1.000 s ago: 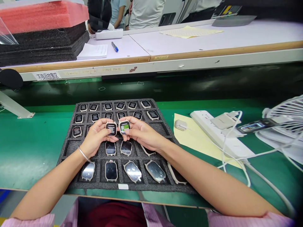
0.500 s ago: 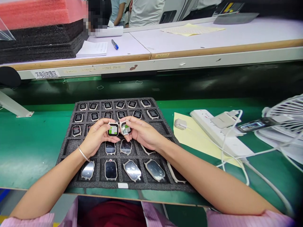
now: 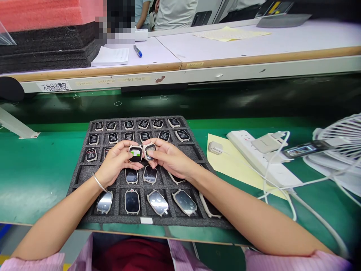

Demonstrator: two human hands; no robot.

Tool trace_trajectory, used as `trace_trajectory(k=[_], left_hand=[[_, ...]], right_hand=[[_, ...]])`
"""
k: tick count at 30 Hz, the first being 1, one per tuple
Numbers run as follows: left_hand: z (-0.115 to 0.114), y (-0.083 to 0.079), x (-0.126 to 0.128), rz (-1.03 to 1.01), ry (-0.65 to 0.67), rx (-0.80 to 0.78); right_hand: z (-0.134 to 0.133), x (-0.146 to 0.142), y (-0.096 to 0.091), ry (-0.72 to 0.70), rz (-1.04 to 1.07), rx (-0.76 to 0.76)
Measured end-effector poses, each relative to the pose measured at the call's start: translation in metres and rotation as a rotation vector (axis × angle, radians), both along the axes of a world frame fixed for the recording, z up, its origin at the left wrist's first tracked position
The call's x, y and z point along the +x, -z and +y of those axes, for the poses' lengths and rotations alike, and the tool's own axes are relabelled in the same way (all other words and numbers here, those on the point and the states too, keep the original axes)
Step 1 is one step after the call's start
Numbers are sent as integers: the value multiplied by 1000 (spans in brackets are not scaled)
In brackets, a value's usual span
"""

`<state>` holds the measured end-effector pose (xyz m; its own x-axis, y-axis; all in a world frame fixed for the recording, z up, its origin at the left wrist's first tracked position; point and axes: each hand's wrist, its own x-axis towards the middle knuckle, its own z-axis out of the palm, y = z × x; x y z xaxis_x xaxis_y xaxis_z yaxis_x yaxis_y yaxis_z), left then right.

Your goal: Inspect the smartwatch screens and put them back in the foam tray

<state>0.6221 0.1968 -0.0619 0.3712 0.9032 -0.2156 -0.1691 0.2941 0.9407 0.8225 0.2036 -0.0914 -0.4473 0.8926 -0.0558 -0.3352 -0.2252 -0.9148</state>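
Above the middle of a dark foam tray [image 3: 118, 184], I hold two strapless smartwatches side by side. My left hand [image 3: 116, 162] is closed on one smartwatch [image 3: 135, 158], its lit screen showing green and white, with the thumb at its left edge. My right hand [image 3: 169, 157] grips the other smartwatch [image 3: 149, 148], tilted, its thumb over the lower screen. Several watches with small text on black screens lie in the back rows of the tray. Nearer me, watches with dark, glossy screens [image 3: 132, 201] lie in their compartments. My hands and forearms hide part of the tray.
On the right, a white power strip [image 3: 262, 158] with chargers and loose cables lies partly on yellow paper [image 3: 225, 165], near a white fan [image 3: 341, 131]. A raised shelf [image 3: 254, 45] runs across the back, bearing foam stacks [image 3: 47, 45] and a blue pen [image 3: 138, 51]. People are beyond it.
My thumbs have shifted slightly on the two watches, and both screens show less green than before. The watches stay in nearly the same place above the tray.
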Motion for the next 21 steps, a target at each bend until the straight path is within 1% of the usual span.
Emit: trace_trajectory(k=[7,15,21], left_hand=[[1,0,-1,4,-8,7],[1,-1,-1,-8,-13,16],[1,2,-1,19,-19,36]], right_hand=[[-1,1,-4,-28,8,6],[-1,2,-2,-26,22,-7],[0,2,-2,-31,14,0]])
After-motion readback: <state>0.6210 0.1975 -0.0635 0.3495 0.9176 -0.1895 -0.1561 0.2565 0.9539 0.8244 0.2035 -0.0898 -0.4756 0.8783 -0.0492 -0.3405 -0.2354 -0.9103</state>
